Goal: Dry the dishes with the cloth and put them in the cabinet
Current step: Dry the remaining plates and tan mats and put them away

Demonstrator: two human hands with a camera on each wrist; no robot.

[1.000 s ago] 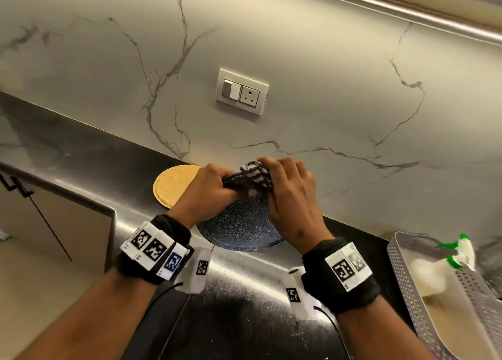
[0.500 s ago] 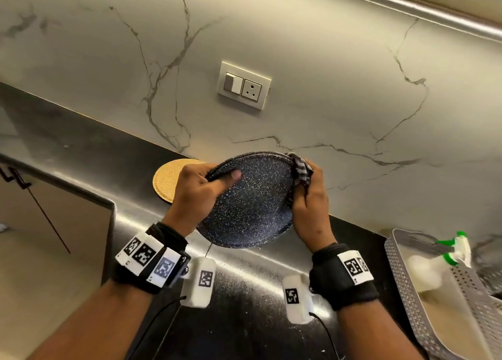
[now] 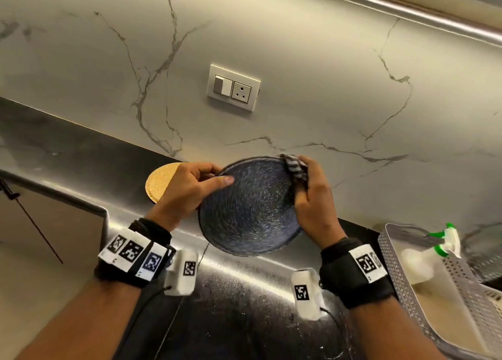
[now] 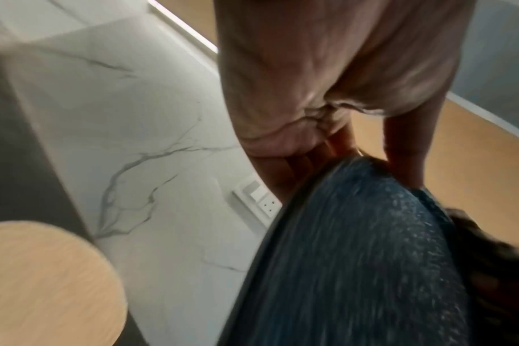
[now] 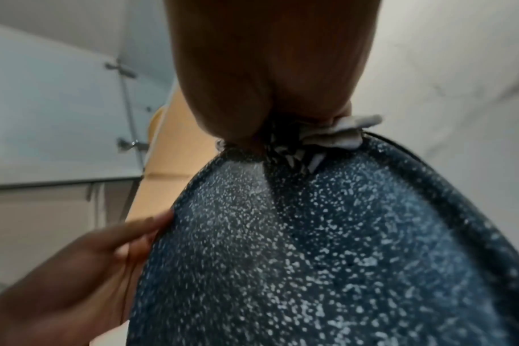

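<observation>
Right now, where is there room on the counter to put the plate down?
The dark counter is bare near the person, between the cork mat and the grey basket. It is also bare left of the mat along the wall. The right end is crowded: the basket holds a spray bottle.

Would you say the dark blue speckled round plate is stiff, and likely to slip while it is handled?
Likely stiff: the dark blue speckled round plate keeps its shape held only at its edges. Possibly slippery: its surface looks smooth. The left hand grips its rim.

The plate (image 3: 250, 210) is dark blue with white speckles; the cloth (image 3: 294, 166), blurred, looks black-and-white checked; the mat (image 3: 159, 181) is tan.
</observation>
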